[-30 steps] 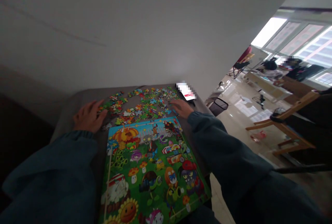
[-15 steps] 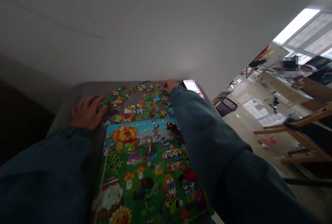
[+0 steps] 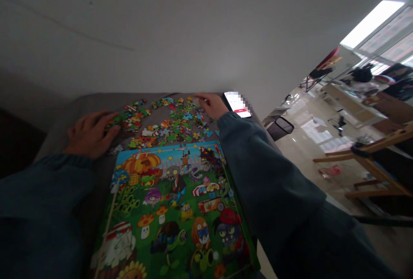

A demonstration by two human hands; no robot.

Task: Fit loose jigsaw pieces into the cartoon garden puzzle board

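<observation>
Loose jigsaw pieces (image 3: 174, 125) are heaped on a grey padded surface beyond a picture board. Cartoon plants and zombies in bright colours cover the puzzle board (image 3: 180, 175). Lying at the left edge of the heap, my left hand (image 3: 92, 134) is open, thumb apart from its fingers, and its fingertips touch some pieces. At the heap's far right my right hand (image 3: 212, 106) is open with the index finger stretched left. I see no piece held in it, though its palm side is partly hidden.
Just right of my right hand lies a phone (image 3: 237, 104) with its screen lit. A pale wall (image 3: 180, 33) rises behind the grey surface (image 3: 74, 106). On the floor to the right are a dark bin (image 3: 280, 128) and a wooden chair (image 3: 371, 154).
My right hand has gone from curled fingers to a stretched index finger at the pile's far right edge. The view has shifted slightly; my left hand stays by the pieces.
</observation>
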